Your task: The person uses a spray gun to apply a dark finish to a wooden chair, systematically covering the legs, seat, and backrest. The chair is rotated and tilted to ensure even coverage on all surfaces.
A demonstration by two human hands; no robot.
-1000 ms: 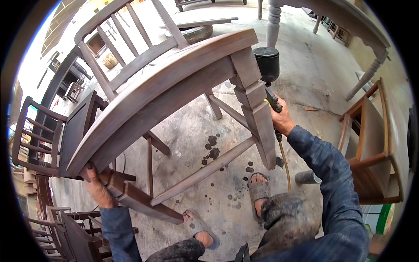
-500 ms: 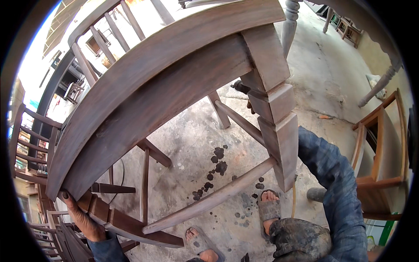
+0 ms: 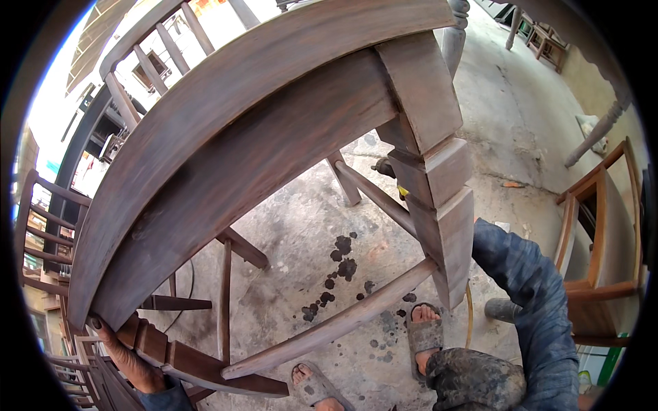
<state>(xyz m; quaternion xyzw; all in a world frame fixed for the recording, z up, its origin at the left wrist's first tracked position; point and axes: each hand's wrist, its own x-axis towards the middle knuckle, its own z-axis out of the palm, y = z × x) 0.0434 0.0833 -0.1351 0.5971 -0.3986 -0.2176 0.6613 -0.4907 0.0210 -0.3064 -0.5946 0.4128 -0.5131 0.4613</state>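
Note:
A brown-grey wooden chair fills the middle, tilted, its curved seat edge and apron toward me, with notched legs and round stretchers. My left hand grips it at the lower-left corner, where a leg meets the apron. My right sleeve runs up behind the notched right leg, which hides that hand. Beside that leg a dark spray-gun tip and a bit of yellow peek out. A pale hose hangs below. My sandalled feet stand under the chair on stained concrete.
More chairs crowd the left side and back. A grey table leg stands at upper right, a brown wooden piece of furniture at right. A grey cylinder lies by my right foot, and a cable runs across the floor at left.
The chair's front has risen and come closer, filling more of the view. My right hand and most of the spray gun with its black cup have disappeared behind it. My left hand has shifted left and down.

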